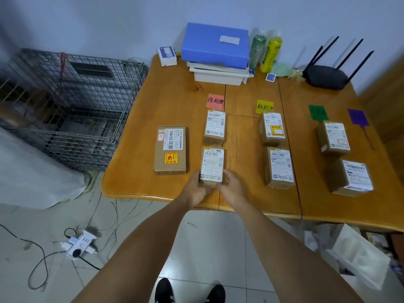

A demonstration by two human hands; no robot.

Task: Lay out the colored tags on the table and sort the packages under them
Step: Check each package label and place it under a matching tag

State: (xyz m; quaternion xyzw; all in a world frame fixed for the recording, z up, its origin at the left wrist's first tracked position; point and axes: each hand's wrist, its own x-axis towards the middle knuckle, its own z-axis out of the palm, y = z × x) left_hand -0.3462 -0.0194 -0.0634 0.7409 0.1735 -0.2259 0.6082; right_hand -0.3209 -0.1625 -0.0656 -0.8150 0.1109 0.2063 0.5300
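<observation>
Package (212, 164) under the pink tag (215, 101) sits near the front edge of the surface (240, 149); your left hand (197, 189) and right hand (232, 188) grip its near end, fingers (227, 177) curled round it. A flat box (170, 149) lies just left, a second package (215, 126) just behind. Bare wood separates it from two packages (273, 130) under the yellow tag (264, 106) on your right.

Two bare forearms (142, 248) reach forward above black shoes (164, 290) with white stripes.
</observation>
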